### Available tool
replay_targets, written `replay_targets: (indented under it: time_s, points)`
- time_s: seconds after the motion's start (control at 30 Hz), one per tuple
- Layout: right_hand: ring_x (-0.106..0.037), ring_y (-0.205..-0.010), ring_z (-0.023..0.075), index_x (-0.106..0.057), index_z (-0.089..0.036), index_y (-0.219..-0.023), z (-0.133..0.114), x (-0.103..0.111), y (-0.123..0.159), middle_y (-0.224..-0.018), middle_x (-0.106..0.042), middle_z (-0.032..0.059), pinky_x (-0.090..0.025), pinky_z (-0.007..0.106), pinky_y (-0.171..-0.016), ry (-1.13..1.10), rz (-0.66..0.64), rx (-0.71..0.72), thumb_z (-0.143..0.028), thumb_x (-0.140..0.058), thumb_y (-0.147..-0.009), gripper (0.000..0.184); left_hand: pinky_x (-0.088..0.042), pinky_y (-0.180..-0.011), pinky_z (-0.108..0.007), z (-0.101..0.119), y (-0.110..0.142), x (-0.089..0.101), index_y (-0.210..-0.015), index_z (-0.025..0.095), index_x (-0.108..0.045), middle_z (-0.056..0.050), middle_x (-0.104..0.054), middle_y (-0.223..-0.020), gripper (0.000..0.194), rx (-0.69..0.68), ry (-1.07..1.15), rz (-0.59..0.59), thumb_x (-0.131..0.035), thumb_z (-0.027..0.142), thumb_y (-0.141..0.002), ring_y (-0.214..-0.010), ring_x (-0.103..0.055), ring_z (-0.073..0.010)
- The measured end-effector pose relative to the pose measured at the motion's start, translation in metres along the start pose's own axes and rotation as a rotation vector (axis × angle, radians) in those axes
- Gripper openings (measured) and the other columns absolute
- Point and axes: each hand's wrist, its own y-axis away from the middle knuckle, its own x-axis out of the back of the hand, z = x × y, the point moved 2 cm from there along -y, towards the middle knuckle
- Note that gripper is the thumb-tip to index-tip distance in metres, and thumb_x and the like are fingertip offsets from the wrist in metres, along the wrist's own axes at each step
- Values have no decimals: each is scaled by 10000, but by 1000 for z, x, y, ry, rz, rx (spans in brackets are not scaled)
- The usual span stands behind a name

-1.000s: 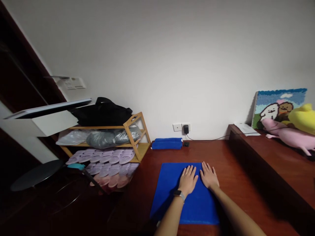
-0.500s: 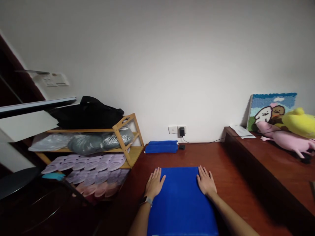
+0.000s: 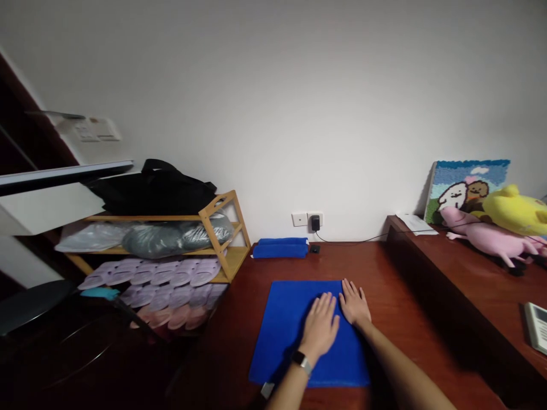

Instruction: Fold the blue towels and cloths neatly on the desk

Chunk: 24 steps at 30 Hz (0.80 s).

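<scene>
A blue cloth [image 3: 277, 324], apparently a towel, lies flat and roughly square on the reddish-brown desk, with a white tag at its near left corner. My left hand [image 3: 320, 324], a watch at its wrist, is over the right half of the cloth with fingers stretched out and palm down; whether it presses or hovers is hard to tell. Along the cloth's far right edge, my right hand [image 3: 355, 303] rests flat, fingers extended. Neither hand grips anything. Behind, near the wall, two blue rolled or folded cloths [image 3: 280, 248] lie side by side.
A black adapter [image 3: 315, 222] sits in the wall socket, its cable running right. To the right, a raised ledge [image 3: 448, 267] holds papers, a pink plush toy [image 3: 487, 236], a yellow plush toy and a picture. At left, a wooden rack [image 3: 233, 262] carries slippers and a black bag.
My left hand has moved right, from the cloth's left edge onto its right half. My right hand stays at the right edge. The view has tilted slightly down.
</scene>
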Motion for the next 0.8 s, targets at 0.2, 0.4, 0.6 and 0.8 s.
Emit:
replay_targets:
  time_s: [0.2,0.4,0.6,0.8]
  points:
    - [-96,-1596,174,-158,-190,-1664,2,-1,2,-1730,-161,8,-22,423,-1282,9,12,1,-427,-137,-1054,655,-259,-1284,-533,13,24,-18,-1621,222,-322,-86,-342,-1671,673,215,17,-110,-232,560,-1046,-1562,-283,-279]
    - [-126,-1591,185,-188,-166,-1657,1,-1,2,-1724,-183,13,-32,441,-1285,-1,18,-4,-434,-165,-1055,660,-260,-1273,-533,-88,107,36,-1602,182,-369,-116,-325,-1674,743,531,-186,-58,-250,629,-1021,-1561,-284,-300]
    - [-131,-1589,156,-209,-180,-1655,-3,21,17,-1722,-206,11,-53,398,-1286,-48,30,13,-370,-140,-1064,625,-261,-1275,-486,-88,127,49,-1601,121,-351,-128,-314,-1677,765,521,-226,-54,-220,613,-1031,-1565,-278,-270]
    - [-150,-1592,217,-243,-180,-1650,-5,-1,109,-1708,-240,6,-112,427,-1291,-39,126,21,-429,-156,-1056,650,-250,-1277,-475,-91,122,42,-1593,105,-363,-134,-311,-1677,761,520,-222,-33,-252,603,-1029,-1570,-262,-281]
